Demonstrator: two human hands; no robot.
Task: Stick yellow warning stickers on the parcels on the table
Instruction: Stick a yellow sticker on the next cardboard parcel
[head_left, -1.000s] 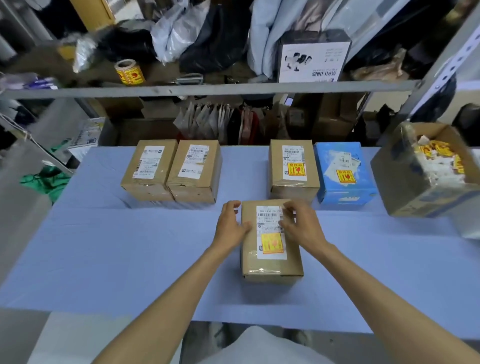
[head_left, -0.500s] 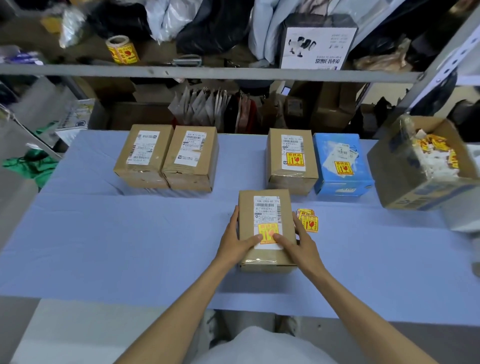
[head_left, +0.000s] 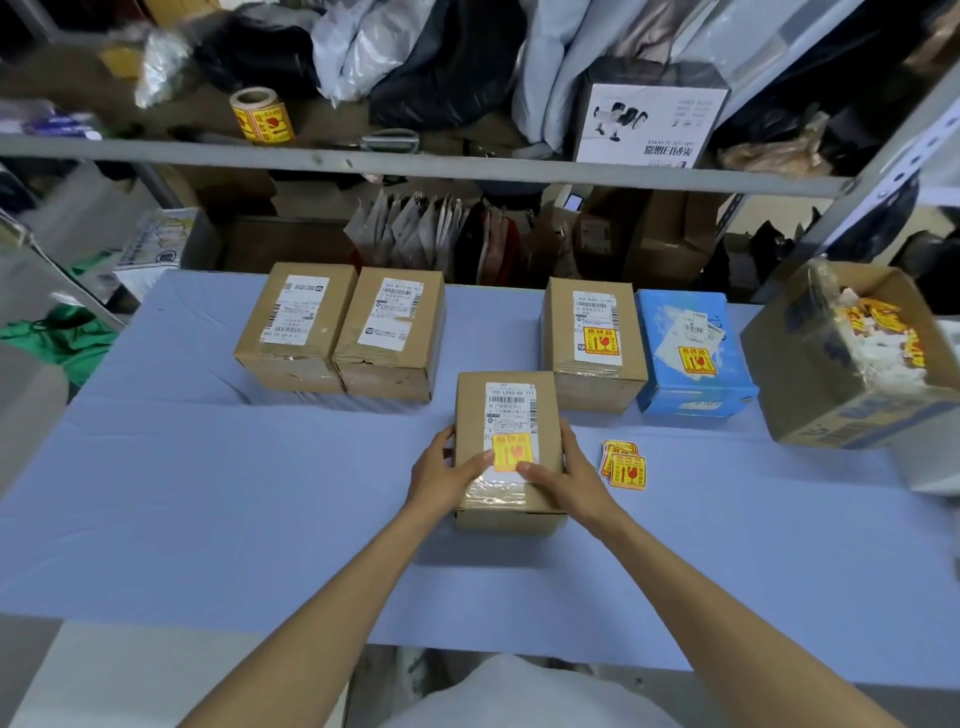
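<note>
We clasp the brown parcel (head_left: 470, 415) by its sides, left hand (head_left: 441, 475) and right hand (head_left: 569, 480), thumbs on the yellow warning sticker (head_left: 513, 451) atop it; uneven thumb pressure could crease it or leave edges lifting.

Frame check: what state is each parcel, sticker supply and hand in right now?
Near parcel: stickered, held in both hands.
Left hand: grips its left side.
Right hand: grips its right side.
Far-left parcel: no sticker.
Second parcel: no sticker.
Back brown parcel: stickered.
Blue parcel: stickered.
Loose stickers: unapplied, lying beside near parcel.
Carton: open.
</note>
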